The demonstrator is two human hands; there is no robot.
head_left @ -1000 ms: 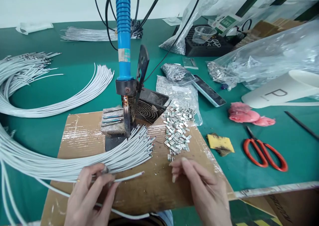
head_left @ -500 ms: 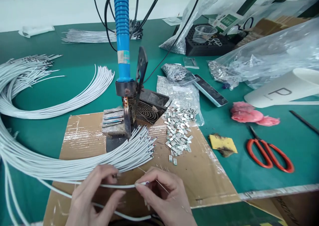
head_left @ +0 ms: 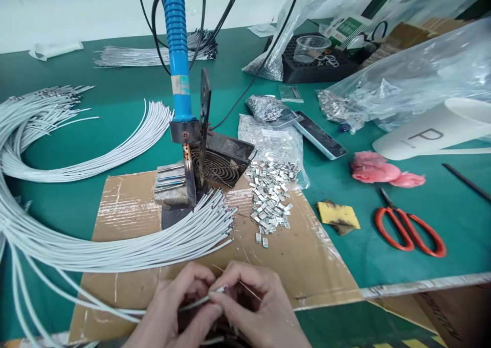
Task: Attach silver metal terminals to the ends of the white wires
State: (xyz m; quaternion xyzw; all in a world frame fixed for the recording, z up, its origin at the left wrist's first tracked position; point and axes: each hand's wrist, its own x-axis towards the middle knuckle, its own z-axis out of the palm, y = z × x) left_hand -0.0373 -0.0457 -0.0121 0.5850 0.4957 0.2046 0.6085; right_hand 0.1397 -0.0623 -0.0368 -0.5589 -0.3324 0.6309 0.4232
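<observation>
Pinching one white wire (head_left: 197, 302) between both hands, you have it at the near edge of the cardboard sheet (head_left: 314, 266), close to your body. Your left hand (head_left: 172, 315) grasps the wire along its length between thumb and forefinger. Your right hand (head_left: 264, 312) is clenched on the wire's very end, and I cannot tell whether anything small sits between those fingertips as well.

The wire trails off to the left, beside the loops of the big wire bundle (head_left: 146, 248). In my judgement a sharp tug could snag those loops and drag the bundle's cut ends out of line.

Those ends lie right against the foot of the stand that holds the soldering iron (head_left: 175, 56) upright, with the fan (head_left: 217, 166) just behind it. If the iron is hot, a far reach over the bundle risks a burn.

The loose pile of metal clips (head_left: 270, 200) lies near your right hand, and a careless sweep would likely scatter it. The scissors (head_left: 408, 230) lie well apart to the right.
</observation>
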